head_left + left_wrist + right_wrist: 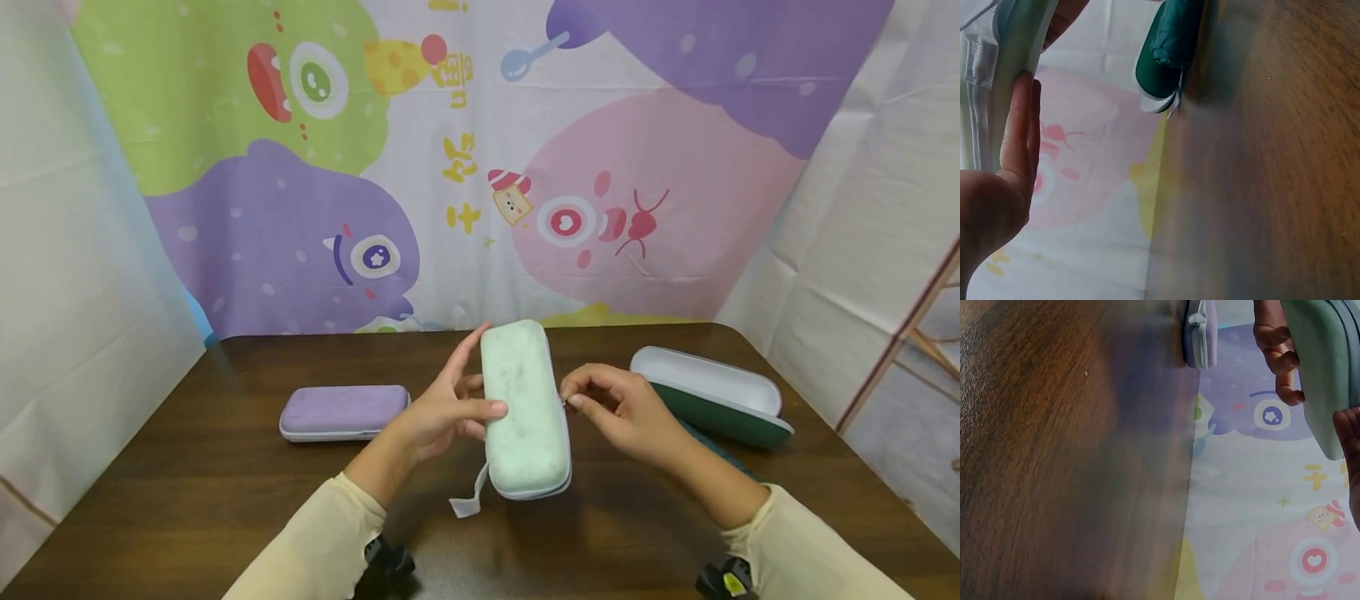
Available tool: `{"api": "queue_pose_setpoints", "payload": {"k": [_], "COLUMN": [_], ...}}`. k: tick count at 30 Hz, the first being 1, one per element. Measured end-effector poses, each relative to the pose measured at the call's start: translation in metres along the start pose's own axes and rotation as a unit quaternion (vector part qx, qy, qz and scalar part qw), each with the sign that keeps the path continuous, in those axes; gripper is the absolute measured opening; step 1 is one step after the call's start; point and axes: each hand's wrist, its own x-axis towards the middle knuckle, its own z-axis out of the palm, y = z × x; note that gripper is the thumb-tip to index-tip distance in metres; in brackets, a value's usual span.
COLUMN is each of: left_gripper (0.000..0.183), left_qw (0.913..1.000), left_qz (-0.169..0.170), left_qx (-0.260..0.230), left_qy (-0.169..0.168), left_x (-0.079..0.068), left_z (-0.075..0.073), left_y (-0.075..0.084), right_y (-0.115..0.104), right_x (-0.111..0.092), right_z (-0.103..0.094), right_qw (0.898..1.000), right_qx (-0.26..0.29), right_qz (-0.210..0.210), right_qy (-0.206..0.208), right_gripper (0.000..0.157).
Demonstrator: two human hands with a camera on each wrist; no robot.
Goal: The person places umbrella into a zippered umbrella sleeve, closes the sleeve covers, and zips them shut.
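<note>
A mint-green zip case (522, 408) with dark smudges stands upright above the table in the head view. My left hand (442, 408) grips it from the left, thumb across its front and the other fingers behind. At the case's right edge my right hand (622, 412) pinches the small zip pull (564, 401) between thumb and forefinger. A pale strap (468, 500) hangs from the lower left side. In the left wrist view, the ribbed strap (982, 56) lies along the case's edge. The right wrist view shows left-hand fingers (1286, 362) curled against the case (1319, 369).
A closed purple zip case (345, 410) lies left on the brown table (225, 500). At the right, a dark green case (723, 414) lies open, its pale lining showing. A teal fabric bundle (1175, 31) sits against it. A cartoon-printed curtain (465, 275) hangs behind the table.
</note>
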Motion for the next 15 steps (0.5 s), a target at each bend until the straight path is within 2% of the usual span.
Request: {"api": "queue_pose_setpoints", "payload": {"k": [9, 15], "left_gripper": [0.089, 0.085], "left_qw": [0.9993, 0.9985], "left_qz": [0.027, 0.037], "left_qx": [-0.005, 0.003], "left_qy": [0.025, 0.041], "left_x": [0.0040, 0.0038], "left_z": [0.0003, -0.0002], "left_y": [-0.0067, -0.0072], "right_y": [-0.0019, -0.0025], "right_x": [-0.0003, 0.0006], "right_z": [0.0053, 0.0091], "right_qw": [1.000, 1.000], "right_qx": [0.001, -0.013], "right_qz": [0.007, 0.007], "right_qy": [0.008, 0.007], "right_gripper": [0.026, 0.025]}}
